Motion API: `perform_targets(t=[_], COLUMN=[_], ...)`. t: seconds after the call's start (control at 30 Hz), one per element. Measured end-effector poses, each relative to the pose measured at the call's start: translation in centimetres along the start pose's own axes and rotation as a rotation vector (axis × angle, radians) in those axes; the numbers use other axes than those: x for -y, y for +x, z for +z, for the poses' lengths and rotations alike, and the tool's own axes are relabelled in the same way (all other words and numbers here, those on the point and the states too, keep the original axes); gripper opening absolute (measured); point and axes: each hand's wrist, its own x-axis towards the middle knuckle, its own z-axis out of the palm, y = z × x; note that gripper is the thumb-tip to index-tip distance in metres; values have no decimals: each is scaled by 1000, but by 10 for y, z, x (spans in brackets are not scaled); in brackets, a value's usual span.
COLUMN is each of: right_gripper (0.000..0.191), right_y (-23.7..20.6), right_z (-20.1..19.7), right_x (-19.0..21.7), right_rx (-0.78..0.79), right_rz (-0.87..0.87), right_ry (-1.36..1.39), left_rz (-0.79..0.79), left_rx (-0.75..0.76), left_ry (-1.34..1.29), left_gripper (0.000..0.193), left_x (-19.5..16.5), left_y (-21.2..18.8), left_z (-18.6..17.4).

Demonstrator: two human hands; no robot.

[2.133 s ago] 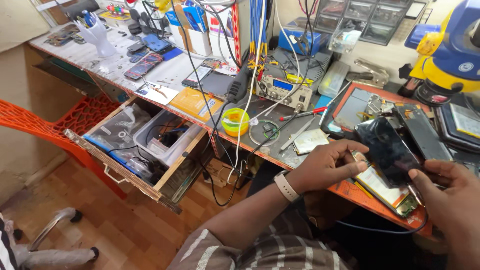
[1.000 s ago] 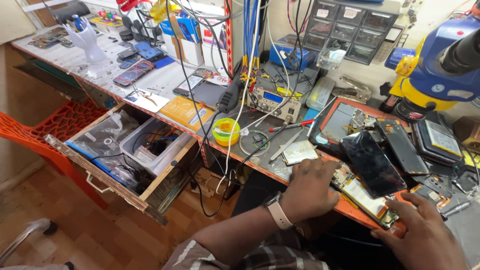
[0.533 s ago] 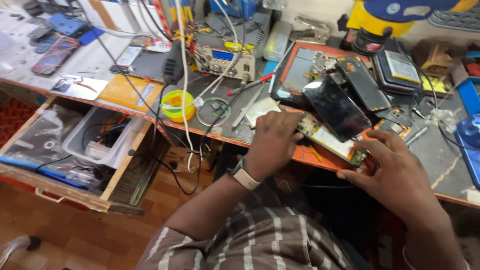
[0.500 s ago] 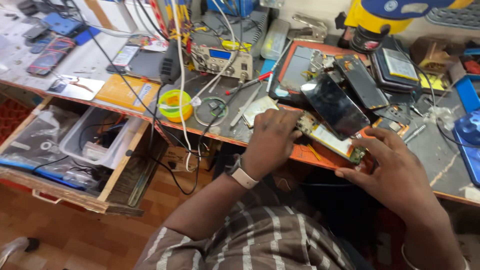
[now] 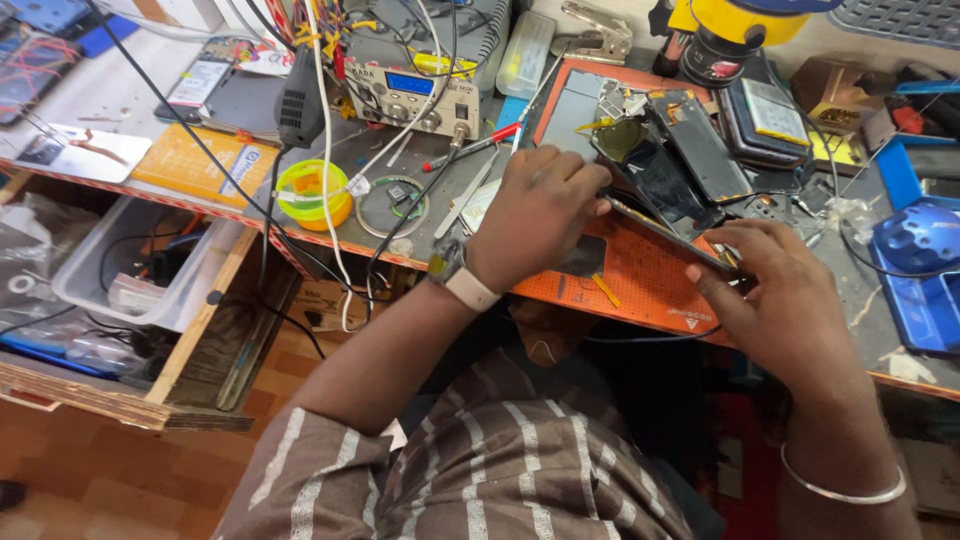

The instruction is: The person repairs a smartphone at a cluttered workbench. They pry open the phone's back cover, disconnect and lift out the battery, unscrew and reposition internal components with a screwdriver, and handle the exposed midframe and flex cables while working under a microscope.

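prying at an opened phone [image 5: 668,222] over the orange mat [image 5: 640,280] on the worktop, the left hand [image 5: 535,215] seems curled onto its upper end, the right hand [image 5: 770,290] pinching its lower edge, calling next for steady lifting.

A yellow tape roll [image 5: 312,193] lies on the worktop [image 5: 420,215] near a grey power supply [image 5: 412,85]. Below, an open wooden drawer [image 5: 195,335] holds 1 white plastic tub [image 5: 85,265].
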Motion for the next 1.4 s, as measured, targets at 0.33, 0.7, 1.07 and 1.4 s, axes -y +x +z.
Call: perform_targets(t=[0.33,0.7,1.07,1.4], right_gripper=[44,78,79,67], right_y=[9,-5,-29,-24], right_z=[2,-6,49,76], right_x=[-16,-23,-108,-155], right_rx=[23,78,54,-39], right_rz=[58,205,302,140], right_ry=[12,64,441,267], left_rz=[26,-67,-100,-127], left_rx=[15,49,11,27], left_ry=[-232,-344,-371,-383], left_gripper=[16,17,21,20], left_x=[26,21,36,36], left_y=[7,3,-7,-7], left_z=[11,14,34,25])
